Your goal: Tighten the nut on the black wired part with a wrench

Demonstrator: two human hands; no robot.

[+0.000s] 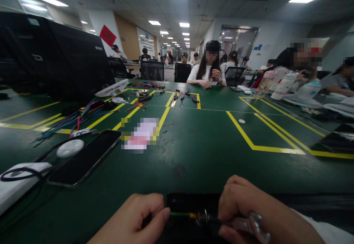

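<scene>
Green wire, one tool, two hands

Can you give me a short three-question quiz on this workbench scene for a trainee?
1. True or false: the left hand pinches a green wire.
2. What does the right hand grip? A) a metal tool B) a phone C) a bottle
3. What dark flat thing lies on the table to the left of both hands?

Key:
1. True.
2. A, a metal tool, meeting the wire's end.
3. A phone, face up beside a white round disc.
</scene>
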